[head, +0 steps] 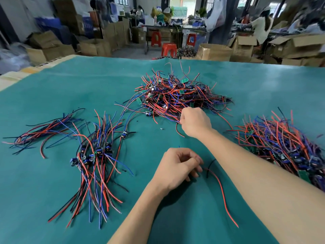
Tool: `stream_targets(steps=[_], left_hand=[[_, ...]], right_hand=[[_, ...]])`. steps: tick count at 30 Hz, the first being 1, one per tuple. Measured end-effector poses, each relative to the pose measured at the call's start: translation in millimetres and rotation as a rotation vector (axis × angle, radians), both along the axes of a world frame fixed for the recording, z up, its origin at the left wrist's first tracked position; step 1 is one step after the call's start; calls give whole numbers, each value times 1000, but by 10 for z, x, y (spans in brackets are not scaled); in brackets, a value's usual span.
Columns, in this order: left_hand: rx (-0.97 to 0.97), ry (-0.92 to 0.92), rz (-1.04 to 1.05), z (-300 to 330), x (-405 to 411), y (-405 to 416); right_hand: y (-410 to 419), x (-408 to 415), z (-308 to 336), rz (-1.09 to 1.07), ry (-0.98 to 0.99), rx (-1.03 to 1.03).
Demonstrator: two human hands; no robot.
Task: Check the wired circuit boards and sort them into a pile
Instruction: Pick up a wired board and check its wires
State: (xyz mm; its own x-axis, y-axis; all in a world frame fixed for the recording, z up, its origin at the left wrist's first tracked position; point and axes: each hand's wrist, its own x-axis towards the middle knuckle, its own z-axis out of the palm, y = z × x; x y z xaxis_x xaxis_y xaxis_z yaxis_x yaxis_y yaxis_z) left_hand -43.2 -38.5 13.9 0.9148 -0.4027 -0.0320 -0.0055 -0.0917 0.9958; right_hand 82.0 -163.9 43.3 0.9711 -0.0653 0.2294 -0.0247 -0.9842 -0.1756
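A tangled heap of wired circuit boards point(177, 95) with red, blue and black leads lies at the middle back of the teal mat point(61, 92). My right hand point(195, 123) reaches into the heap's near edge and pinches wires there. My left hand point(177, 166) rests on the mat in front, fingers curled around the end of a piece with a red and a black wire point(221, 189) trailing to the right. A sorted bundle of boards point(95, 155) lies at the left with its wires laid alongside each other.
A second large pile of wired boards point(281, 147) lies at the right, beside my right forearm. A small bunch of loose wires point(44, 132) sits at the far left. Cardboard boxes, red stools and people at benches stand beyond the table's far edge.
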Motion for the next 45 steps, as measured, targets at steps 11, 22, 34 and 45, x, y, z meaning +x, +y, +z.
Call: stream_targets(steps=[11, 22, 34, 45], left_hand=[[-260, 110, 214, -12, 69, -9], [-351, 147, 229, -41, 108, 26], [-178, -21, 74, -81, 61, 17], [-227, -60, 63, -40, 13, 18]], right_hand=[[-536, -972, 127, 1, -48, 896], [-630, -1514, 32, 428, 553, 1257], [-281, -1400, -187, -3, -53, 1143], [-265, -1421, -160, 29, -62, 1402]])
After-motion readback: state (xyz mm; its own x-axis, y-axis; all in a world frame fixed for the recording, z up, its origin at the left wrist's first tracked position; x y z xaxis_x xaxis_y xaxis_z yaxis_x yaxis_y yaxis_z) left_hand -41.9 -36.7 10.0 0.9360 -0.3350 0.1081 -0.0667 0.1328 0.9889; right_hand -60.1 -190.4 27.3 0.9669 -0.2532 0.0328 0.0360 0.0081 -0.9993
